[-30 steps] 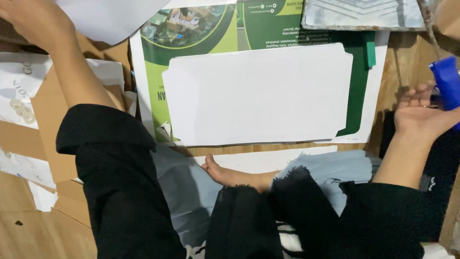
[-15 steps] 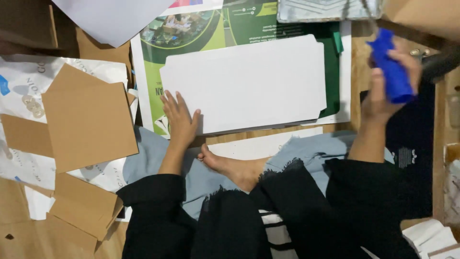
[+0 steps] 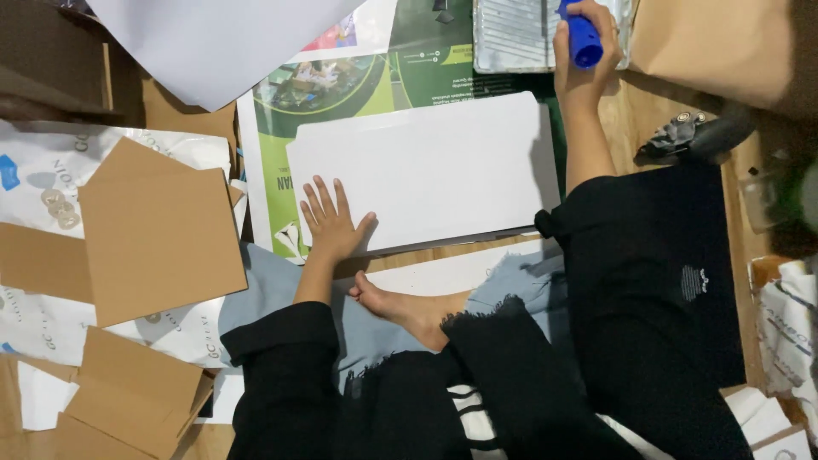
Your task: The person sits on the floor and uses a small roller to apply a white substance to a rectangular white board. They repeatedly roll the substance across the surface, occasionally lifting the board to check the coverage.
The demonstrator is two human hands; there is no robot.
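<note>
Left hand spread flat on white board; right hand grips blue tube over wooden floor.

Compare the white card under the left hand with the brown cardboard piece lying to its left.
The white card is white and long, with notched corners; the brown cardboard piece is tan and squarer. The card lies straight across a green poster; the cardboard sits tilted on white printed paper. The left hand presses flat on the card, while nothing touches the cardboard. The right hand grips a blue tool beyond the card. Both pieces lie flat.
</note>
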